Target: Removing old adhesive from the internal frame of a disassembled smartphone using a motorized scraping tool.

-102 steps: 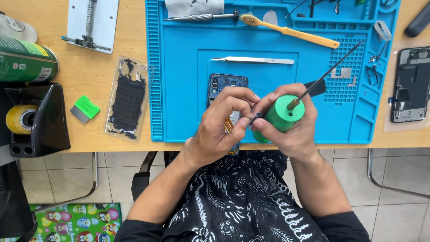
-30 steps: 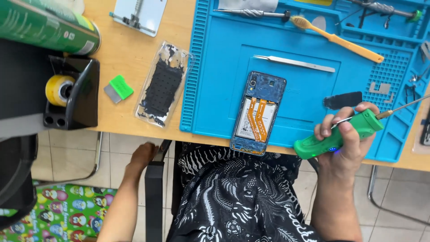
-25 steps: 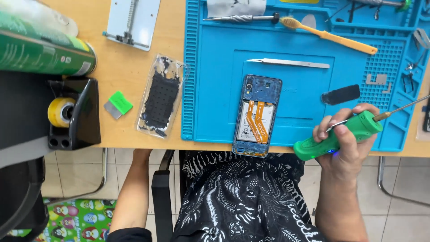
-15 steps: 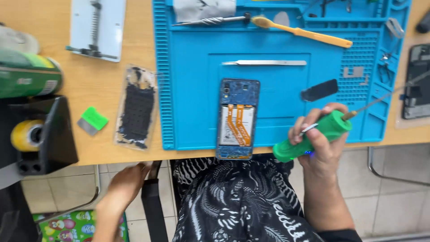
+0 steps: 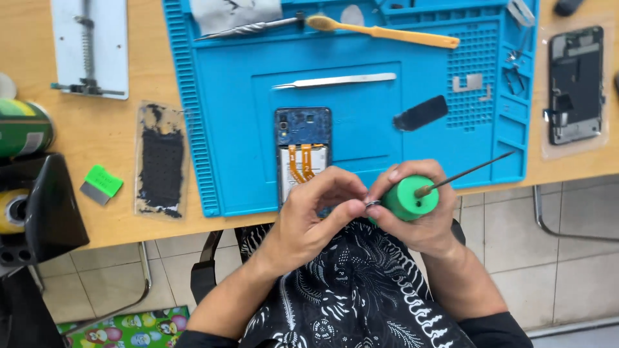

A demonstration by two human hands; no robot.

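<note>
My right hand [image 5: 419, 216] grips a green-handled screwdriver [image 5: 407, 198] whose thin shaft points up and to the right. My left hand [image 5: 316, 216] has its fingertips pinched against the handle's end, where a small metal part shows between the fingers. Both hands hover over the table's front edge, just below an opened phone [image 5: 303, 154] with orange flex cables that lies on the blue work mat [image 5: 361, 122]. My left hand covers the phone's lower end.
Metal tweezers [image 5: 335, 80], a yellow-handled brush [image 5: 387, 32] and a black pry piece [image 5: 420, 113] lie on the mat. A black phone back panel [image 5: 161, 161], a green scraper [image 5: 100, 183] and a tape dispenser [image 5: 32, 206] lie left; another opened phone [image 5: 575, 84] lies right.
My left hand has come up from below the table to meet the screwdriver handle. My right hand turned the screwdriver and moved left, over the phone's lower end.
</note>
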